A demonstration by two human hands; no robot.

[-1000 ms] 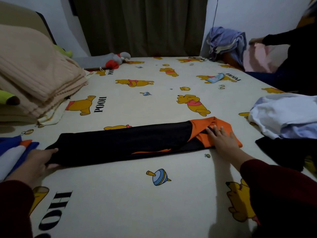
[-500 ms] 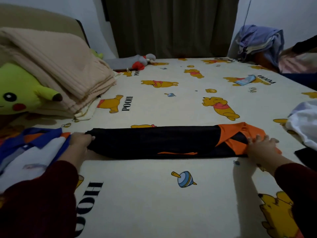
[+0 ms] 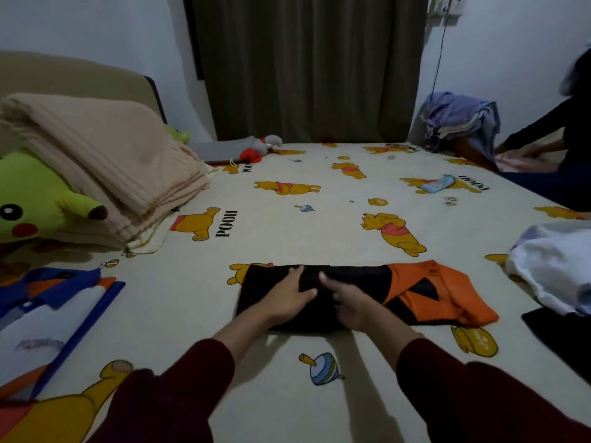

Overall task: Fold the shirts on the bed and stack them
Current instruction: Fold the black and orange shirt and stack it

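Black-and-orange shirt (image 3: 415,289): we are pressing it flat, left hand (image 3: 284,298) and right hand (image 3: 348,302) open-fingered, gripping nothing; edges want squaring before the next fold.

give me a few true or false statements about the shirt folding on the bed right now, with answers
1. Both hands rest on the black and orange shirt. True: left hand, right hand.
2. The orange collar end points to the person's left. False: it lies to the right.
3. A yellow plush toy sits beside the folded beige blanket. True.
4. The blue, white and orange shirt lies on the right. False: it lies on the left.
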